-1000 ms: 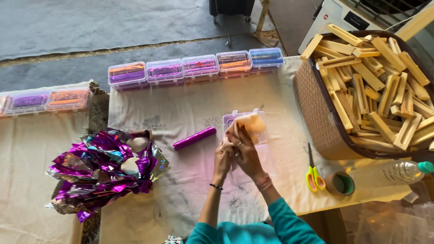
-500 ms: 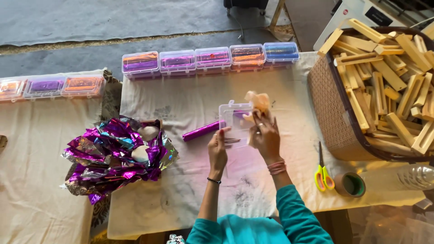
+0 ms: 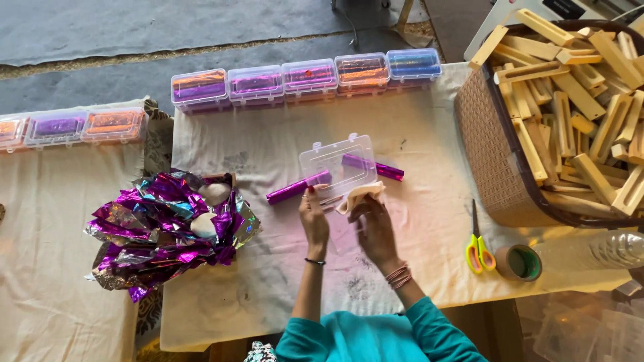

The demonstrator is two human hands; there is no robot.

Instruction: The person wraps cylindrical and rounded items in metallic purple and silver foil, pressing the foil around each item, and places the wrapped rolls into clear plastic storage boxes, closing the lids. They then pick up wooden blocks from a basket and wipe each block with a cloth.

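Note:
A clear plastic box (image 3: 337, 163) lies on the table's white cloth, partly over two purple foil-wrapped sticks (image 3: 294, 190) (image 3: 388, 171). My left hand (image 3: 314, 218) grips the box at its near left corner. My right hand (image 3: 373, 229) holds a small beige cloth (image 3: 360, 195) against the box's near edge. Both hands are close together in the middle of the table.
A row of lidded clear boxes (image 3: 308, 75) with purple and orange sticks lines the far edge, with more boxes (image 3: 70, 127) at left. A heap of purple foil sheets (image 3: 161, 228) lies left. A basket of wooden blocks (image 3: 577, 100), scissors (image 3: 478, 249), a tape roll (image 3: 520, 261) and a bottle (image 3: 614, 249) stand right.
The box and cloth, held up in front of me before, have come down onto the table. My hands have lowered with them and stay on the box and cloth.

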